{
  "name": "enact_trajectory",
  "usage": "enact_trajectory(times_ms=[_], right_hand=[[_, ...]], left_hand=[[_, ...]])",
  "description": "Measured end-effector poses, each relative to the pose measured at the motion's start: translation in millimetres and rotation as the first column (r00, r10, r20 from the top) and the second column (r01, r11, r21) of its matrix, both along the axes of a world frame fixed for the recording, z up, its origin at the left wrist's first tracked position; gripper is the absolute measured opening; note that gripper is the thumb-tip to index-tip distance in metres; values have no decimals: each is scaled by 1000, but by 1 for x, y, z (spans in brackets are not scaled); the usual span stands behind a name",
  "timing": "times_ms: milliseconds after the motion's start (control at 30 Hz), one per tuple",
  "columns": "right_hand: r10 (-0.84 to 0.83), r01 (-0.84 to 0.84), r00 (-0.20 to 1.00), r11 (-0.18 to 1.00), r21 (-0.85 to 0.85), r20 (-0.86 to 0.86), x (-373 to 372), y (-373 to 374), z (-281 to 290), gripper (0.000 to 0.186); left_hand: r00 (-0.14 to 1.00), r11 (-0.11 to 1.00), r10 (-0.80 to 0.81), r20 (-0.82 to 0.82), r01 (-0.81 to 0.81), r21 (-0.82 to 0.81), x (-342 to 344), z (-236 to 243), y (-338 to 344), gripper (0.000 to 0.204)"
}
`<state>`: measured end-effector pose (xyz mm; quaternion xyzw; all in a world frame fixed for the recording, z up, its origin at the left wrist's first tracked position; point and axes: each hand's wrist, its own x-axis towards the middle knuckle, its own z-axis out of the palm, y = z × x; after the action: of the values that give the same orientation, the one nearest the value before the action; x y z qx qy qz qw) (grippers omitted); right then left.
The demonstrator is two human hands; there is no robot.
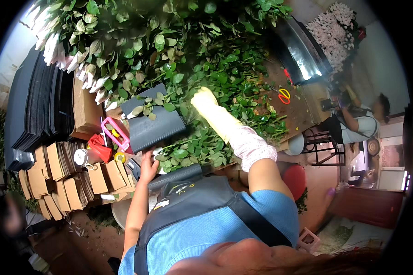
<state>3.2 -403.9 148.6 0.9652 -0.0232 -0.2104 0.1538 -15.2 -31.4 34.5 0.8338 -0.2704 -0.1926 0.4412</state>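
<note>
My right hand, in a long yellow rubber glove, is closed among the foliage. A leafy flower stem with a white-wrapped head runs to it across a black board. Leaves beside the glove are blurred. My bare left hand is at the near table edge, fingers and thumb apart, beside the white-wrapped head of another leafy stem. Leafy stems lie between my body and the board. Beyond them rises a big heap of leafy stems, with white-wrapped heads along its left side.
At left are black sheets, folded cardboard pieces, a white-lidded cup, a pink caddy and yellow tape. Yellow-handled scissors lie right. Beyond are pale flowers, a stool and a seated person.
</note>
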Motion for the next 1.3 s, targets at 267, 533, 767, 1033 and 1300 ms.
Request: enact_trajectory(times_ms=[267,533,767,1033,1300], right_hand=[[-155,-26,842,945,326,517,-17,-42,82,20],[-229,-116,333,953,281,915,-93,-165,67,28],[-218,76,713,969,235,667,-67,-113,107,50],[-260,16,732,931,366,630,-18,-53,119,58],[-249,-171,735,832,528,630,-11,-32,120,34]], left_hand=[[999,998,34,7,-33,-50,-3,-8,3,57],[999,996,47,-9,-46,73,1,-20,2,41],[999,999,46,29,-46,-22,1,-17,0,31],[999,999,48,25,-48,-7,4,-34,-1,33],[986,999,38,162,-36,-18,3,-33,-4,29]])
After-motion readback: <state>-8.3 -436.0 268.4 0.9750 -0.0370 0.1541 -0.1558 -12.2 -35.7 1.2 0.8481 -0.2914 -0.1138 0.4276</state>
